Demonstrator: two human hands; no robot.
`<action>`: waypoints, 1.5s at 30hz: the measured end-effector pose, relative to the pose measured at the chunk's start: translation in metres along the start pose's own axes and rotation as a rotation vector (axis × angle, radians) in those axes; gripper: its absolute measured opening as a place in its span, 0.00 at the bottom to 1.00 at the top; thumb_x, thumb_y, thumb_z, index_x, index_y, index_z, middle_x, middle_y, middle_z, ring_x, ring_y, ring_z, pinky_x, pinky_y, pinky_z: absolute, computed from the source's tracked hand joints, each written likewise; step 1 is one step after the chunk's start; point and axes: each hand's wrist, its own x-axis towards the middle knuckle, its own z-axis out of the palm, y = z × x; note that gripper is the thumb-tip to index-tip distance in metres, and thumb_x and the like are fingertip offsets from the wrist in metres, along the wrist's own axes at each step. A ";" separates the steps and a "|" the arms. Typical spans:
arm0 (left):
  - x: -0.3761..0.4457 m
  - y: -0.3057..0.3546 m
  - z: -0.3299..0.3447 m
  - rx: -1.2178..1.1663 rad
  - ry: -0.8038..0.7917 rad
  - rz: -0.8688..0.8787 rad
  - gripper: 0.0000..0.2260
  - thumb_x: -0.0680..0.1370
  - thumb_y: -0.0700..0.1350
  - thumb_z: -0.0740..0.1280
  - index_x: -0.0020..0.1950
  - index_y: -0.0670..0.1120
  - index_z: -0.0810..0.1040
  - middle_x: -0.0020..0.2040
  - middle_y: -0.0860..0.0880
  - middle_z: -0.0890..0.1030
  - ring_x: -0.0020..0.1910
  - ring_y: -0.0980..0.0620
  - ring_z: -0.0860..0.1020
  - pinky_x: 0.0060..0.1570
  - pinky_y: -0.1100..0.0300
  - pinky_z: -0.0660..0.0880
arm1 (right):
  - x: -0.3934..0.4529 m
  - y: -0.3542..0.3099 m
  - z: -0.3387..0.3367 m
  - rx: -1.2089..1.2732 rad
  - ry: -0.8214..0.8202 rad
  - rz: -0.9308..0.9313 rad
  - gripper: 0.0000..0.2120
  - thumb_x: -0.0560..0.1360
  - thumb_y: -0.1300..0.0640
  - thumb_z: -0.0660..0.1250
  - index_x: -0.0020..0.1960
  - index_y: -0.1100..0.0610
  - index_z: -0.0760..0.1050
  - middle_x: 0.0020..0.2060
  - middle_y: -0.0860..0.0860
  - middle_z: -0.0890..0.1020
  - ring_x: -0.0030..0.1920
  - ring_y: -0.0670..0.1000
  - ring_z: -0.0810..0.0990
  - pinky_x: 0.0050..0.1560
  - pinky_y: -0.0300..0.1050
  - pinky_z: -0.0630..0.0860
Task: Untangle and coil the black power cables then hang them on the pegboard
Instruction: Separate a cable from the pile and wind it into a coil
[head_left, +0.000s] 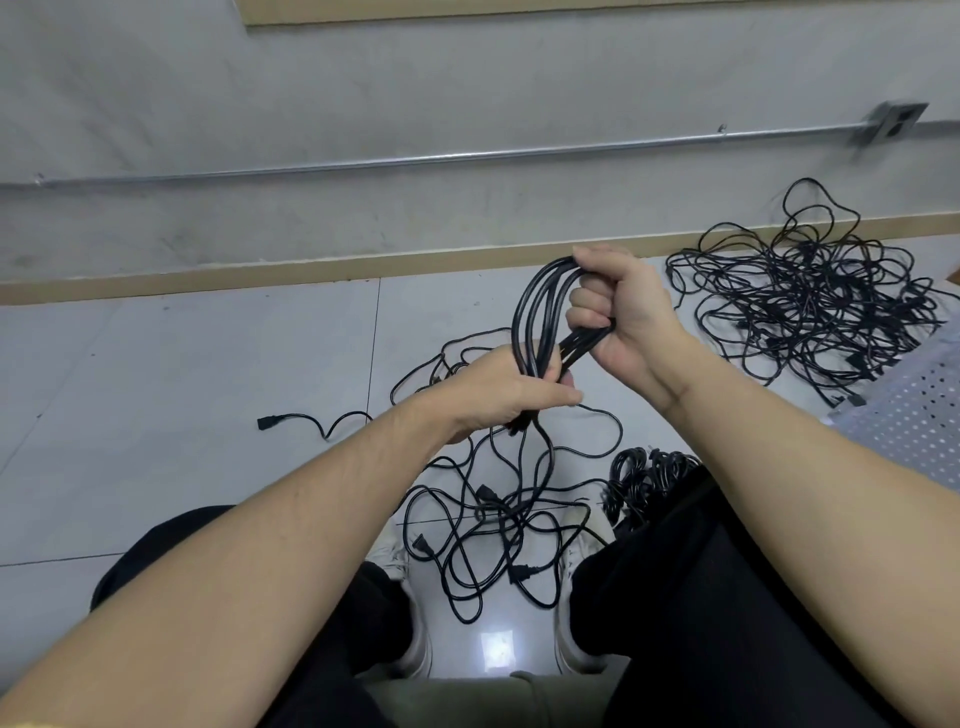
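Note:
A coil of black power cable is held up between both hands above the floor. My right hand grips the top of the loops, fingers curled round the strands. Below it, my left hand grips the lower end of the same coil. Loose cable hangs from the left hand into a tangle lying between my feet. One plug end trails off to the left on the tiles. A large tangled heap of black cables lies at the right by the wall.
A white pegboard lies at the right edge. A small bundle of coiled cables sits by my right knee. The grey wall carries a metal conduit and an outlet box. My white shoes stand on pale tiles.

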 end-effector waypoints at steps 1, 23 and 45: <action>-0.001 0.002 0.000 -0.028 -0.019 -0.001 0.18 0.77 0.34 0.72 0.34 0.46 0.67 0.36 0.51 0.77 0.43 0.50 0.80 0.50 0.58 0.76 | 0.000 -0.001 -0.001 0.004 -0.015 0.013 0.15 0.79 0.67 0.63 0.40 0.51 0.65 0.22 0.45 0.56 0.20 0.43 0.53 0.17 0.35 0.54; 0.002 0.013 -0.032 -0.352 0.782 0.018 0.18 0.81 0.45 0.71 0.34 0.51 0.67 0.26 0.56 0.65 0.27 0.56 0.66 0.33 0.56 0.76 | -0.017 0.046 -0.001 -1.016 -0.411 0.398 0.10 0.84 0.55 0.59 0.63 0.56 0.73 0.43 0.55 0.78 0.37 0.52 0.79 0.47 0.51 0.81; 0.003 -0.004 -0.050 0.532 0.569 -0.229 0.27 0.81 0.67 0.57 0.42 0.47 0.81 0.36 0.51 0.81 0.40 0.50 0.80 0.39 0.56 0.70 | -0.023 0.022 -0.006 -1.105 -0.275 -0.082 0.05 0.78 0.52 0.73 0.45 0.52 0.84 0.28 0.48 0.69 0.28 0.49 0.64 0.26 0.39 0.61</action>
